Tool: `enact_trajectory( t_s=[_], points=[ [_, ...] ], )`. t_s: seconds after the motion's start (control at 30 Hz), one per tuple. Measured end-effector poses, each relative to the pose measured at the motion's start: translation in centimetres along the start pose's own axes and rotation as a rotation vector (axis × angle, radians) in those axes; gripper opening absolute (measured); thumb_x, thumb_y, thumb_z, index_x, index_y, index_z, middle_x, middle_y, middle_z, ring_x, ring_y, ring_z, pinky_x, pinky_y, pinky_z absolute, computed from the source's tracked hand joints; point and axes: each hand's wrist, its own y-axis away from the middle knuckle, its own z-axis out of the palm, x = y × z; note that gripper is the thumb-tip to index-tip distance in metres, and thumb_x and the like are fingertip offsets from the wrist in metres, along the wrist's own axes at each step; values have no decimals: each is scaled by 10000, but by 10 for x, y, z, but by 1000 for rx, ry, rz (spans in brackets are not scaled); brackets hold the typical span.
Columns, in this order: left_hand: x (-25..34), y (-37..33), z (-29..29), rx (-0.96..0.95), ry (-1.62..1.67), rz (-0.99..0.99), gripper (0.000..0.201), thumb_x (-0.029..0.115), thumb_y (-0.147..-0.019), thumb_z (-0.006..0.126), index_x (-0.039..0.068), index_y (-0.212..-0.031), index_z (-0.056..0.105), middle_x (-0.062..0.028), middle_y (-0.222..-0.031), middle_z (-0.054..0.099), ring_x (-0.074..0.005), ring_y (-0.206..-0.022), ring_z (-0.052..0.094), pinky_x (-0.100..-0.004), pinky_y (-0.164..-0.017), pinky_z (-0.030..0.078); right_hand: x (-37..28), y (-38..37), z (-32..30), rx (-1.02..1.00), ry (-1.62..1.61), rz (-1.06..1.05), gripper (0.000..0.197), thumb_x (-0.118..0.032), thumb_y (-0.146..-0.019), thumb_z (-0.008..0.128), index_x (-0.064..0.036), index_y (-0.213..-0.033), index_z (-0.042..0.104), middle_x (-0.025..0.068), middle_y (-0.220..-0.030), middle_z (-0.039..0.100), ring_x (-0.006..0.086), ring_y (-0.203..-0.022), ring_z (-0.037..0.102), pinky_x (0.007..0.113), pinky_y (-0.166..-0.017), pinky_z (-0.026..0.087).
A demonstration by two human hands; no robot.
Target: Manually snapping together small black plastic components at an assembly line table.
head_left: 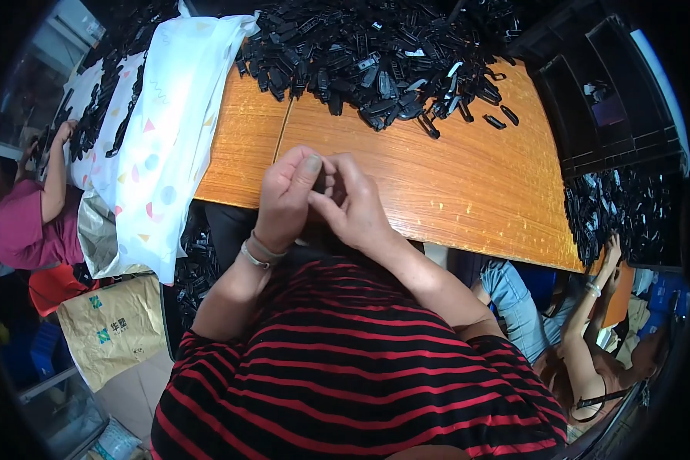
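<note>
My left hand (285, 193) and my right hand (358, 205) meet above the front edge of the wooden table (437, 184). The left one is closed, its thumb pressed down over curled fingers. Facing it, the right hand is closed too, with thumb and fingers bent inward. Something dark shows in the narrow gap between them, too hidden by the fingers to name. Farther back on the table lies a large heap of small, long black plastic parts (353, 57), several of them strewn loose at its right edge.
A white patterned cloth (165, 115) drapes the table's left side. Black crates (606, 92) stand at the right, beside another pile of black parts (617, 207). One person (34, 222) works at far left, another (590, 345) at right. A brown paper sack (115, 330) stands lower left.
</note>
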Motion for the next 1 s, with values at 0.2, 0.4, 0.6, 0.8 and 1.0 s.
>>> enact_trajectory(
  t_s=[0.2, 0.4, 0.6, 0.8, 1.0],
  points=[
    [44, 46, -87, -85, -963, -162, 221, 182, -956, 551, -16, -885, 617, -74, -784, 602, -162, -702, 579, -297, -647, 452, 17, -26, -25, -139, 161, -295, 285, -151, -782, 779, -60, -1023, 656, 85, -820, 620, 180, -689, 609, 291, -606, 485],
    [67, 82, -102, 143, -1458, -113, 172, 88, -829, 684, -14, -967, 670, -126, -865, 669, -242, -776, 648, -324, -706, 495, 35, -75, -87, 130, 870, -229, 268, -74, -792, 716, -57, -1055, 667, 127, -1026, 591, 310, -777, 657, 400, -663, 548],
    [32, 21, -51, 59, -1134, 283, 120, 41, -837, 683, -6, -947, 666, -120, -799, 631, -205, -704, 626, -279, -654, 488, 28, -59, -70, 32, 821, -204, 220, -73, -780, 728, -25, -964, 618, 147, -942, 572, 345, -733, 633, 412, -622, 527],
    [-14, -26, -10, 10, -637, 241, 181, 99, -869, 679, -40, -981, 651, -89, -804, 665, -151, -692, 646, -259, -623, 502, 26, -34, -57, 124, 562, -154, 316, -151, -749, 794, -22, -918, 562, 126, -776, 571, 254, -615, 594, 358, -564, 473],
    [-43, -26, 8, 33, -42, -61, 195, 79, -921, 634, -33, -1081, 625, -21, -850, 657, -31, -731, 587, -190, -651, 482, 28, -18, -40, 208, 352, -154, 273, -93, -764, 761, -14, -926, 556, 117, -798, 575, 218, -663, 615, 320, -582, 482]
  ],
)
